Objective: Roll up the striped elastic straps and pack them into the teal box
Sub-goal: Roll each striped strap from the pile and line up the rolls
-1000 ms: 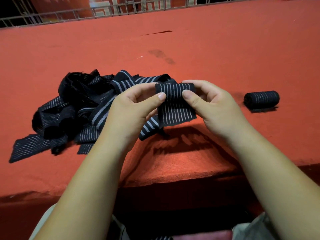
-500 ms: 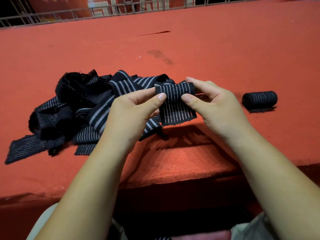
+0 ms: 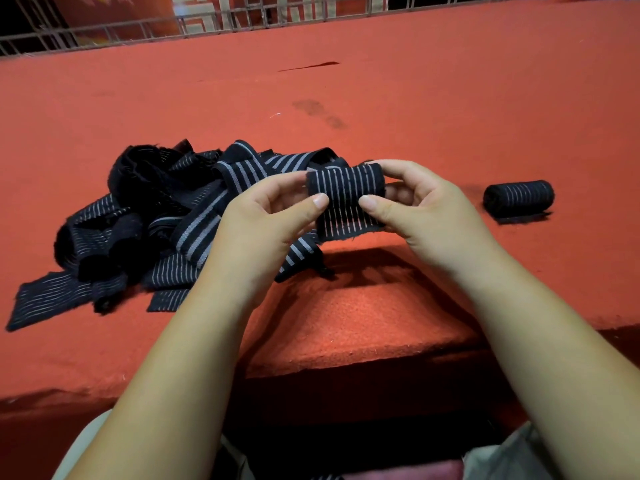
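Observation:
I hold a partly rolled black strap with white stripes (image 3: pixel 345 188) up in front of me. My left hand (image 3: pixel 266 223) pinches its left end between thumb and fingers. My right hand (image 3: pixel 420 209) pinches the right end the same way. A short loose tail of the strap hangs down below the roll. A heap of several unrolled striped straps (image 3: pixel 145 223) lies on the red table to the left. One finished roll (image 3: pixel 518 198) lies on its side at the right. No teal box is in view.
The red felt-covered table (image 3: pixel 381 109) stretches far back to a metal railing (image 3: pixel 104 32). Its front edge runs just below my forearms, with my lap beneath it.
The roll in my hands has grown thicker and the hanging tail shorter. Both hands have turned the strap a little further while staying in place.

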A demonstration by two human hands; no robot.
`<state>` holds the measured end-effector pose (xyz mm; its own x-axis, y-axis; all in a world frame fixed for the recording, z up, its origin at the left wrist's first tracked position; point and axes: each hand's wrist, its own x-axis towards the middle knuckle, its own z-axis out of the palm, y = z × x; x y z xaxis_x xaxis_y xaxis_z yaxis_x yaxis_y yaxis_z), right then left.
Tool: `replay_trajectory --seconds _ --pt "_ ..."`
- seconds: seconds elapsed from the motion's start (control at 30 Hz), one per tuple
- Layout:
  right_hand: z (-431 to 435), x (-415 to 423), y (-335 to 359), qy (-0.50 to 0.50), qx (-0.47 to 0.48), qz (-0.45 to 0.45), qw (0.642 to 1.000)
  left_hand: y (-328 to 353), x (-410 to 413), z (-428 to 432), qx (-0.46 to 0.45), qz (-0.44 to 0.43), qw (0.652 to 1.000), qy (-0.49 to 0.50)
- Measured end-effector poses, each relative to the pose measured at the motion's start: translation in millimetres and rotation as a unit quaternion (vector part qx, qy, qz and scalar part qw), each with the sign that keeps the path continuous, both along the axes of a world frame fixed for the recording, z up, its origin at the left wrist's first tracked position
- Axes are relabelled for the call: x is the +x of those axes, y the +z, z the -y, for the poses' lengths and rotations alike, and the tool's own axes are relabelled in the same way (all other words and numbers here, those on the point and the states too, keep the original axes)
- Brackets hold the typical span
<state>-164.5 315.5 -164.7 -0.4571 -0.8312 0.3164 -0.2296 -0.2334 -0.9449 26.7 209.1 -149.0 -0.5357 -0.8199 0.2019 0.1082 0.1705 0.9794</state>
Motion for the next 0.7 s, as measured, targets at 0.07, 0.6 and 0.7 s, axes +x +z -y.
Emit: replay_trajectory --seconds 0.07,0.6,0.7 --pt "0 -1 -1 0.010 0.004 0.003 1.000 0 0 0 0.014 0.004 1.000 -0.003" --pt "-7 -8 -2 0.021 0.013 0.013 1.000 -3 -3 -1 0.030 0.023 0.999 -0.015" --pt "-14 -12 -1 0.002 0.027 -0.012 1.000 -3 -5 -6 0.031 0.037 0.999 -0.022"
